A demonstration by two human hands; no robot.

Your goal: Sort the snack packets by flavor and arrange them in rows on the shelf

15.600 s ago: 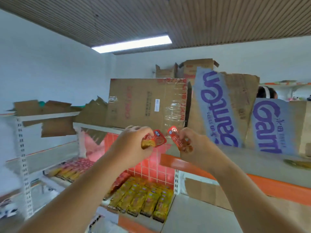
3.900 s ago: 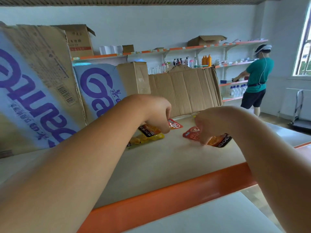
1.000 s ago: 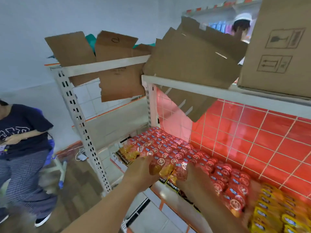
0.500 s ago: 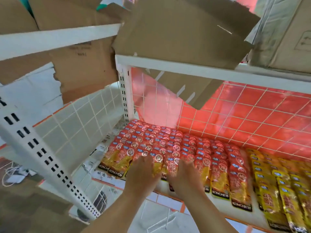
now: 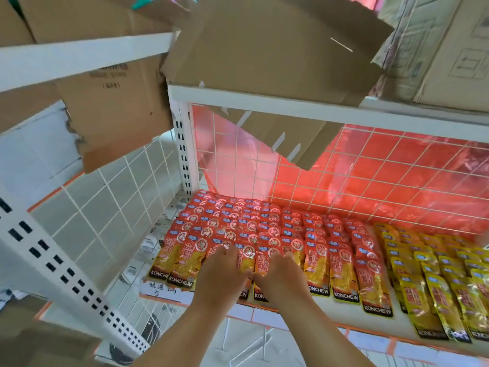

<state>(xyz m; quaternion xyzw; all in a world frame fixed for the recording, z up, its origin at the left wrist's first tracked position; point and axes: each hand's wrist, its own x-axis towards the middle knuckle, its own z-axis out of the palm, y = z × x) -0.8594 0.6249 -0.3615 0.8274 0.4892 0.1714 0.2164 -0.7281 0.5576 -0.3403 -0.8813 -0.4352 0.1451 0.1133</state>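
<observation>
- Both hands lie side by side on the red rows at the front edge of the shelf (image 5: pixel 341 312). The left hand (image 5: pixel 221 276) and right hand (image 5: pixel 277 274) meet at the thumbs. Their fingers are laid forward, flat on the packets, and clamp nothing.
- At far left a white perforated upright (image 5: pixel 60 271) slants across the view, blurred.
- A hanging cardboard flap (image 5: pixel 113 102) above it carries faint grey print, too soft to read.
- By the shelf's front left corner a paper slip (image 5: pixel 156 287) bears dark handwriting that I cannot make out.
- Red packets (image 5: pixel 264 226) fill the left part of the shelf in overlapping rows from the back edge to the front edge. Each has a round emblem and a small blue tag near its top. The front ones show yellow characters and a black band reading "KONCHEW" in white.
- Yellow packets (image 5: pixel 436 282) fill the right part just beside the red ones, in the same overlapping rows. Their black bands at the front right corner are blurred and only partly legible.
- Behind both lots a white wire grid (image 5: pixel 370 176) backed with red film stands along the back edge.
- On the shelf above, at upper right, a cardboard box (image 5: pixel 455 54) shows printed handling symbols.
</observation>
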